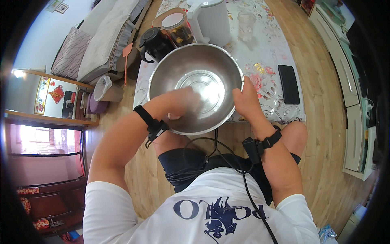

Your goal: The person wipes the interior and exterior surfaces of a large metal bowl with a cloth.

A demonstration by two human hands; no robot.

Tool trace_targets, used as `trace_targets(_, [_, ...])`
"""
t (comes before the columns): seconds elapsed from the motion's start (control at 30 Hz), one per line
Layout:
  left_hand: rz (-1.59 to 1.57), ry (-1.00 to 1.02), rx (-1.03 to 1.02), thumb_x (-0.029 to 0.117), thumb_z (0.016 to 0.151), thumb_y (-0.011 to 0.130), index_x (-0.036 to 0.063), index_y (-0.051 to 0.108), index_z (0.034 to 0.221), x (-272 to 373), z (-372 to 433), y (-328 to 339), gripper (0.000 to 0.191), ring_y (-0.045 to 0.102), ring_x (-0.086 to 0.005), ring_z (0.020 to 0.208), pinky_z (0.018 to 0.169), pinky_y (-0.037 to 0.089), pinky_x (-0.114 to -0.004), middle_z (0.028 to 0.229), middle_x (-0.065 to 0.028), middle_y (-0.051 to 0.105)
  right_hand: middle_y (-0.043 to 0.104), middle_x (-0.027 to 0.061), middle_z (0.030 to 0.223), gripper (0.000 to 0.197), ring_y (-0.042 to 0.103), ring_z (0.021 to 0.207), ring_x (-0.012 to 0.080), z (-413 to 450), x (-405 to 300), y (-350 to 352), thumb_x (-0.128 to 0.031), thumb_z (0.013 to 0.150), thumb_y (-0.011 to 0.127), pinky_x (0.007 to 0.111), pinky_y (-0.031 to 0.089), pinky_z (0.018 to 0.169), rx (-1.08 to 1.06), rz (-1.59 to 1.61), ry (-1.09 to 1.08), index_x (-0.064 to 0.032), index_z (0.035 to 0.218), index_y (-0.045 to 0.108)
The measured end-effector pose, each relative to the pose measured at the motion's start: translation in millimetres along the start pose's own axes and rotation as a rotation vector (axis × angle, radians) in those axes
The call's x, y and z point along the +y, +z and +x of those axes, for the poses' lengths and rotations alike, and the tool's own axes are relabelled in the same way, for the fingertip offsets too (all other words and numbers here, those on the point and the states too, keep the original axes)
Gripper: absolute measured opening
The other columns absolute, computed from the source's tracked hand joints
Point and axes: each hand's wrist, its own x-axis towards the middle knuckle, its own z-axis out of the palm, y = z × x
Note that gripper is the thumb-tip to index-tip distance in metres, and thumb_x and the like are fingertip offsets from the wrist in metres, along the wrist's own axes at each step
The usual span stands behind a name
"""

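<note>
A large stainless steel bowl [164,76] is tilted towards me at the near edge of the table, its shiny inside showing. My right hand [245,99] grips the bowl's rim on the right side, thumb inside. Inside the bowl, at its lower left, is my left hand [184,102], blurred by motion. Something pale shows just under that hand, too unclear to name; whether the fingers hold it is hidden. Both wrists wear black straps with small devices.
Behind the bowl stand a black jug [157,42], a lidded jar [179,30], a white electric kettle [213,23] and a glass jar [246,26]. A black smartphone [288,84] lies right on the floral tablecloth [268,55]. A black cable [243,177] crosses my lap.
</note>
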Motion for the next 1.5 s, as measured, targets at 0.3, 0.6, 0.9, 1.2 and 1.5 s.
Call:
trace_targets(0.3, [-0.978, 0.22, 0.686, 0.003, 0.091, 0.057, 0.0025, 0.063, 0.13, 10, -108, -42, 0.039, 0.062, -0.0097, 0.099, 0.085, 0.052, -0.025, 0.112, -0.0023, 0.067, 0.06, 0.0306, 0.114, 0.039, 0.057, 0.111, 0.0456, -4, -8, -8, -0.009, 0.084, 0.051, 0.049, 0.045, 0.1, -0.052, 0.147, -0.035, 0.0069, 0.119, 0.055])
trace_targets(0.6, [-1.332, -0.047, 1.479, -0.002, 0.093, 0.053, -0.0007, 0.059, 0.134, -35, -157, 18, 0.042, 0.065, -0.0129, 0.105, 0.092, 0.053, -0.027, 0.12, -0.0072, 0.068, 0.057, 0.028, 0.124, 0.05, 0.056, 0.116, 0.0438, -7, -39, -63, -0.01, 0.085, 0.053, 0.046, 0.045, 0.102, 0.095, -0.147, -0.351, 0.0064, 0.133, 0.052])
trace_targets(0.9, [-1.217, -0.179, 1.726, -0.004, 0.091, 0.058, 0.0013, 0.06, 0.131, -16, -93, 66, 0.04, 0.066, -0.0193, 0.108, 0.093, 0.052, -0.032, 0.122, -0.0093, 0.067, 0.059, 0.0218, 0.126, 0.049, 0.059, 0.114, 0.0403, 22, -68, -104, -0.011, 0.087, 0.052, 0.045, 0.049, 0.097, 0.109, -0.315, -0.501, -0.0001, 0.135, 0.054])
trace_targets(1.2, [0.395, -0.252, 1.382, 0.009, 0.082, 0.061, 0.0055, 0.067, 0.114, -6, -13, 51, 0.032, 0.057, -0.0312, 0.115, 0.099, 0.045, -0.046, 0.114, -0.0106, 0.064, 0.062, 0.0145, 0.126, 0.049, 0.064, 0.11, 0.0361, 19, -113, -99, -0.008, 0.086, 0.055, 0.045, 0.054, 0.093, 0.149, -0.465, -0.693, -0.009, 0.134, 0.058])
trace_targets(1.5, [0.081, -0.177, 1.379, 0.014, 0.083, 0.067, 0.0071, 0.073, 0.108, 57, 50, 51, 0.027, 0.063, -0.0292, 0.116, 0.102, 0.044, -0.045, 0.101, -0.0091, 0.071, 0.062, 0.0132, 0.126, 0.05, 0.064, 0.109, 0.0352, 22, -110, -97, -0.005, 0.084, 0.057, 0.044, 0.055, 0.092, 0.148, -0.463, -0.736, -0.0099, 0.134, 0.059])
